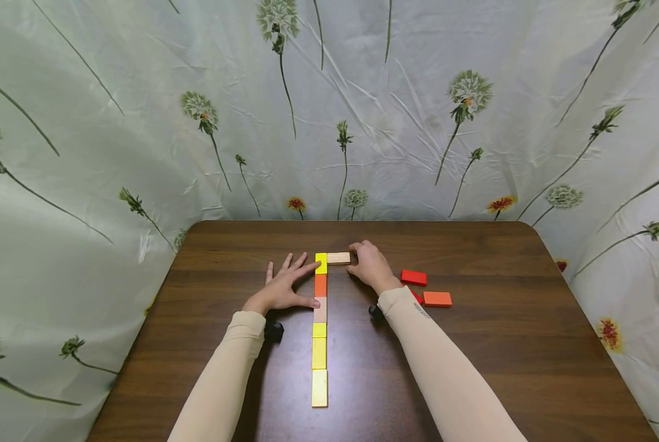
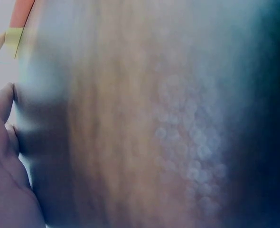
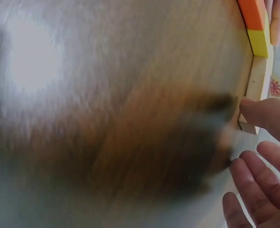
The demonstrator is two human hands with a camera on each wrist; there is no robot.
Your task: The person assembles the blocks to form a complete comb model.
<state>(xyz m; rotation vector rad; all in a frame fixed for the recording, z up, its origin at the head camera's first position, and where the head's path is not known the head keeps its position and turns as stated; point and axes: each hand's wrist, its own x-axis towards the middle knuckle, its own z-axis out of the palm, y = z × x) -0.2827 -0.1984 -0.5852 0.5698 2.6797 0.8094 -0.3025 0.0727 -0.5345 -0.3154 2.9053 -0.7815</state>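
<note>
A straight column of flat blocks runs down the table: a yellow block (image 1: pixel 322 256) on top, then an orange block (image 1: pixel 321 285), a plain wood block (image 1: pixel 320 313) and several yellow ones (image 1: pixel 319 354). My left hand (image 1: pixel 283 290) is spread beside it, forefinger touching the top yellow block and thumb on the plain wood block. Another wooden block (image 1: pixel 338 258) extends rightward from the top yellow block, forming a corner. At its right end is my right hand (image 1: pixel 371 266), thumb and fingers parted; in the right wrist view, the thumb (image 3: pixel 266 114) overlaps the block's end.
Right of the right hand lie a red block (image 1: pixel 414 277) and an orange block (image 1: pixel 437 299), with another red piece partly hidden by the sleeve. Behind the brown wooden table (image 1: pixel 500 368) hangs a flower-patterned curtain (image 1: pixel 407 123).
</note>
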